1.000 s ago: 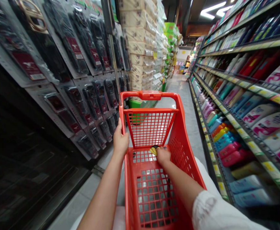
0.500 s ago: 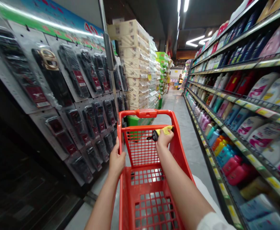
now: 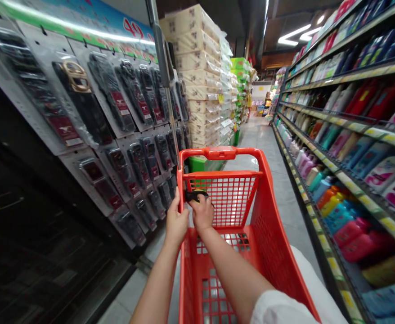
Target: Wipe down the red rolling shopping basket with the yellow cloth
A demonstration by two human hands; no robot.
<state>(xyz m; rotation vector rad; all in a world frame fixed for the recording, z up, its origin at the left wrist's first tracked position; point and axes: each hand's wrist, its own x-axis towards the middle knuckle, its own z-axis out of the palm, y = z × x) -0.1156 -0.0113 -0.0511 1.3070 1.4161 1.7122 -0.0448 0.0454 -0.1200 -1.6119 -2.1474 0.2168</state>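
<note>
In front of me stands a red plastic shopping basket (image 3: 278,225) with grid panels and a tall rim. My left hand (image 3: 177,222) is closed round its left edge, near the upper corner. My right hand (image 3: 202,213) reaches inside the basket and holds a black and yellow cloth (image 3: 196,195) against the inner left side, just below the rim. Most of the cloth's yellow part is hidden by the fingers and the basket. Both hands are close together, the left one outside the wall and the right one inside.
Packaged belts (image 3: 79,99) hang on a rack at the left, with a metal pole (image 3: 171,117) beside it. Tall stacks of wrapped packs (image 3: 199,67) stand ahead. Shelves of bottles (image 3: 349,216) line the right, and a grey-floored aisle (image 3: 260,130) runs forward.
My right hand has moved the cloth from the basket's right side to its left side. My left hand keeps its hold on the left edge. The view has shifted slightly.
</note>
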